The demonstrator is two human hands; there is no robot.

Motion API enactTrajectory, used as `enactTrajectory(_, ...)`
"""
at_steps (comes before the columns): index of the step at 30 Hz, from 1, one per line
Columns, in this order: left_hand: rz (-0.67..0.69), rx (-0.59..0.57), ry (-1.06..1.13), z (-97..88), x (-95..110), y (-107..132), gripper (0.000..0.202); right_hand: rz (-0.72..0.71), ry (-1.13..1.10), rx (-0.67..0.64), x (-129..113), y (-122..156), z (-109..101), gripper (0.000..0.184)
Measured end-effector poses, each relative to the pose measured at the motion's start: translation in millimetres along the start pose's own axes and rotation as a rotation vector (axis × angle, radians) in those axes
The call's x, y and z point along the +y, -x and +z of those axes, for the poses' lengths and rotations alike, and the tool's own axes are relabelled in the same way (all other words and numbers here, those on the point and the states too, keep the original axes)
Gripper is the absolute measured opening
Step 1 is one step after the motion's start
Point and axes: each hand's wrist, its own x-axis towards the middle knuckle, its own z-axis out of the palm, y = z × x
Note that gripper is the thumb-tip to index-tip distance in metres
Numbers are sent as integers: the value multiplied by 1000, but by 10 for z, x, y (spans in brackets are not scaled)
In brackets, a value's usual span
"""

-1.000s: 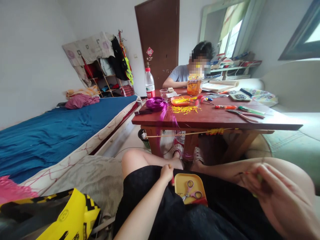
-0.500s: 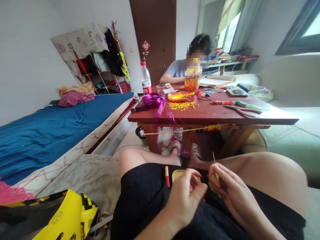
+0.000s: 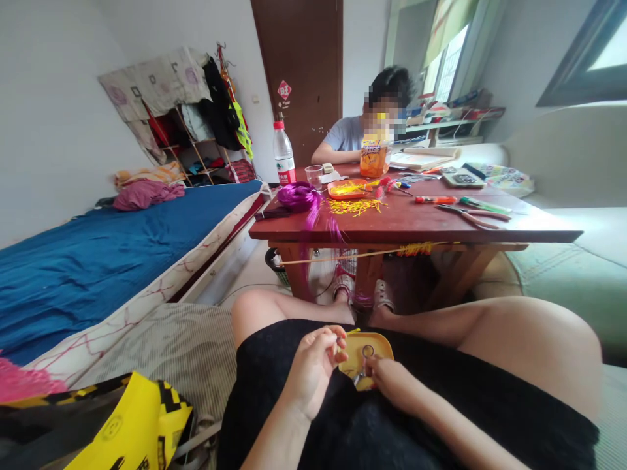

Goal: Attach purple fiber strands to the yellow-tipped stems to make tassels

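On my lap lies a small yellow tray [image 3: 381,341]. My right hand [image 3: 396,384] reaches over its right side, fingers closed on a small pair of scissors [image 3: 368,352]. One finger loop shows above the fingertips and shiny metal below them. Left of the tray, my left hand [image 3: 313,369] is raised with thumb and fingers pinched together. A thin yellow-green strip [image 3: 353,331] sticks out past its fingertips; the rest of it is hidden by the fingers.
Ahead stands a red-brown table [image 3: 294,227] with purple thread [image 3: 298,196], yellow pieces [image 3: 357,207], pliers [image 3: 473,215], and a bottle [image 3: 283,156]. A thin stick [image 3: 337,256] with yellow bits runs along its front edge. Another person [image 3: 345,137] sits behind it. A bed [image 3: 122,248] is left.
My right hand has moved left and down to the tray, no longer holding up the thin stem with green on it. My left hand has shifted left, uncovering more of the tray.
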Motion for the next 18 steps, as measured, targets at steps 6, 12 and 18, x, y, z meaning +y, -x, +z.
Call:
enactTrajectory(6, -158, 152, 287, -6, -72, -56, 18, -18, 354, 13, 118, -169, 138, 26)
enactTrajectory(12, -271, 174, 450, -8, -133, -70, 29, -131, 537, 92, 239, -253, 77, 26)
enactTrajectory(18, -275, 145, 494, -39, -166, -19, 36, -69, 542, 199, 247, -51, -55, 17)
